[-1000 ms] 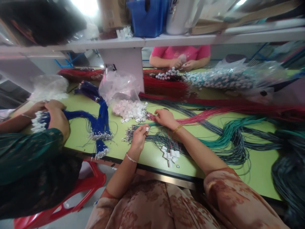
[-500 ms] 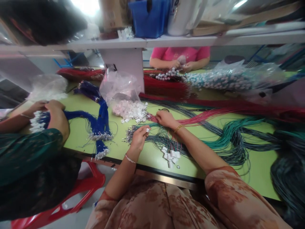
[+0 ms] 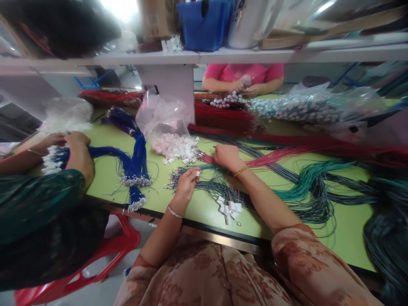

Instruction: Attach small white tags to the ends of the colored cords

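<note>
My left hand (image 3: pixel 187 183) is closed in a pinch on a small white plastic connector housing (image 3: pixel 198 173), above the near wire ends. My right hand (image 3: pixel 228 156) is curled over the bundle of red wires (image 3: pixel 264 160); its fingertips are partly hidden, so how many wires it grips is unclear. Grey wires (image 3: pixel 204 185) and green wires (image 3: pixel 299 182) with metal terminal ends (image 3: pixel 174 178) lie below my hands. Between my forearms, several white housings (image 3: pixel 230 209) on red wires rest near the table edge. Loose white housings (image 3: pixel 178 146) spill from a clear bag (image 3: pixel 162 110).
At the left, a co-worker's hands (image 3: pixel 75 138) handle blue wires (image 3: pixel 105 152) with white housings. Another person in a pink top (image 3: pixel 244 73) works across the table. A shelf (image 3: pixel 270 55) crosses above, carrying a blue bin (image 3: pixel 204 25). A red stool (image 3: pixel 121 242) stands lower left.
My right hand has slid slightly right along the red wires. My left hand keeps its pinch on the white housing. The whole view has shifted a little.
</note>
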The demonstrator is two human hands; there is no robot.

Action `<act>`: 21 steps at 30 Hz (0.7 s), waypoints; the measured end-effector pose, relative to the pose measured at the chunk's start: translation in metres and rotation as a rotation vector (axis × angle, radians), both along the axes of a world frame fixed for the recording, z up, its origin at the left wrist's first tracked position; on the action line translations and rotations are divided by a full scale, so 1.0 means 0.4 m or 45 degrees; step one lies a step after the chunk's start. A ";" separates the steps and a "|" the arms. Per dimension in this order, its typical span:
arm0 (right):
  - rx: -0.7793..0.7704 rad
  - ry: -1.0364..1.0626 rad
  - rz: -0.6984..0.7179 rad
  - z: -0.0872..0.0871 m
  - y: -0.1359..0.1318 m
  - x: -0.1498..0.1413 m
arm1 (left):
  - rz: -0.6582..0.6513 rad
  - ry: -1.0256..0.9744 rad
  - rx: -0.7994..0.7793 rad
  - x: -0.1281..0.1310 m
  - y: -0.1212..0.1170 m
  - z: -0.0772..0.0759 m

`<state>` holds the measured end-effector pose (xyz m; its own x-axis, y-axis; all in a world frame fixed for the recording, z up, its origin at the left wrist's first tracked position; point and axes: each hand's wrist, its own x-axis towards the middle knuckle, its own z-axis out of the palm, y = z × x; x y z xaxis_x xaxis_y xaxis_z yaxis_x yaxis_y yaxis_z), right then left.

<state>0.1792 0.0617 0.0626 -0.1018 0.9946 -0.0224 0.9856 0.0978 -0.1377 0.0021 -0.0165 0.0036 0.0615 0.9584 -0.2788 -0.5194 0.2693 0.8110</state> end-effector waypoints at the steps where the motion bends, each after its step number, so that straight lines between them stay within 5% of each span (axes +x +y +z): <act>1: 0.035 0.068 -0.032 0.000 0.002 -0.003 | 0.005 -0.004 -0.004 0.000 0.000 -0.001; 6: 0.166 0.612 0.175 -0.003 0.001 -0.023 | 0.008 -0.037 0.024 0.002 0.000 -0.003; 11: 0.071 1.123 0.519 -0.009 -0.033 -0.058 | 0.062 -0.093 0.059 0.003 0.003 0.000; 21: -0.166 1.257 0.523 -0.076 -0.106 -0.037 | 0.087 -0.172 0.104 0.008 0.002 0.010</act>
<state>0.1645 0.0192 0.0322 -0.4587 0.8760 0.1493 0.3282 0.3231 -0.8876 0.0053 -0.0158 0.0074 0.0270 0.9808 -0.1933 -0.6403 0.1654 0.7501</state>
